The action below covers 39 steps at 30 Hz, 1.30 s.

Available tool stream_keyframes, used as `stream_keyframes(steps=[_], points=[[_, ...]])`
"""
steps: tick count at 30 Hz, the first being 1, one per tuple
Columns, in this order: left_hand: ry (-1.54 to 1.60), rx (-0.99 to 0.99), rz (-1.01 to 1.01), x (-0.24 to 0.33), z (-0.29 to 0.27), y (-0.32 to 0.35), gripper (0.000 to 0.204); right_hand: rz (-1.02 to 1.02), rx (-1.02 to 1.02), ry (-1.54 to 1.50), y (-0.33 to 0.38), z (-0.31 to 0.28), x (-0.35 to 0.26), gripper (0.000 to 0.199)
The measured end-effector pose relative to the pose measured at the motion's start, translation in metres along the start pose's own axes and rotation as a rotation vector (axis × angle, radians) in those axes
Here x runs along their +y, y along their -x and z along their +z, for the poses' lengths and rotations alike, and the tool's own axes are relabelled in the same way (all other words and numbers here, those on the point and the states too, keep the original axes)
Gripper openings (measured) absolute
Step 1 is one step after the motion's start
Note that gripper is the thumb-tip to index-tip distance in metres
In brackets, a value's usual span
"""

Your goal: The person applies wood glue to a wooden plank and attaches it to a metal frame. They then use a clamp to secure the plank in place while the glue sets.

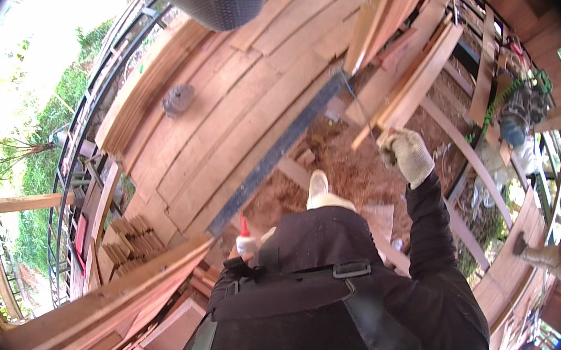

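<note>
Plank flr (233,100) — R hand (409,158) fwd, curled.

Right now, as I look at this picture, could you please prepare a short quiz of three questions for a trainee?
1. True or false: the right hand is bare, without any glove.

2. Which colour is the pointed tip of the white bottle?
A) blue
B) red
C) green

3. Complete: a roundish grey object rests on the wooden ____.

Key:
1. False; it wears a pale glove.
2. B
3. planks
</note>
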<state>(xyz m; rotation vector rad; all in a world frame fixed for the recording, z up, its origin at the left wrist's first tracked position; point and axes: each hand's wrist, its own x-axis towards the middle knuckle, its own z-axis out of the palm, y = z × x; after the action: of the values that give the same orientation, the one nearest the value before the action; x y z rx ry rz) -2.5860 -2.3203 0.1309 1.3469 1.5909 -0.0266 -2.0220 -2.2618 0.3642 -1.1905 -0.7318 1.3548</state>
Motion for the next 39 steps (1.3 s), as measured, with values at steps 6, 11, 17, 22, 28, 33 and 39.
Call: stream_keyframes(steps=[6, 11, 17, 22, 28, 33, 39], points=[[0.189, 0.091, -0.138, 0.055, -0.053, -0.086, 0.060, -0.029, 0.066, 0.647, -0.163, 0.006, -0.048, 0.015], [0.334, 0.103, -0.207, 0.083, -0.087, -0.159, 0.058, 0.132, 0.025, 0.747, -0.272, 0.042, -0.022, 0.027], [0.496, 0.050, -0.126, 0.162, -0.174, -0.288, 0.056, 0.159, -0.199, 1.117, -0.351, 0.096, -0.005, 0.033], [0.829, -0.240, 0.233, 0.344, -0.269, -0.414, 0.055, 0.123, -0.287, 1.029, -0.446, 0.117, -0.020, 0.055], [0.306, 0.127, 0.814, 0.620, -0.312, -0.510, 0.079, 0.007, -0.216, 0.615, -0.608, 0.103, -0.042, 0.069], [0.348, -0.013, 0.818, 0.801, -0.291, -0.625, 0.081, -0.189, -0.249, 0.571, -0.777, 0.033, -0.084, 0.087], [0.616, -0.342, 0.777, 0.940, -0.296, -0.753, 0.070, 0.043, -0.185, 0.259, -0.921, -0.046, -0.123, 0.072]])
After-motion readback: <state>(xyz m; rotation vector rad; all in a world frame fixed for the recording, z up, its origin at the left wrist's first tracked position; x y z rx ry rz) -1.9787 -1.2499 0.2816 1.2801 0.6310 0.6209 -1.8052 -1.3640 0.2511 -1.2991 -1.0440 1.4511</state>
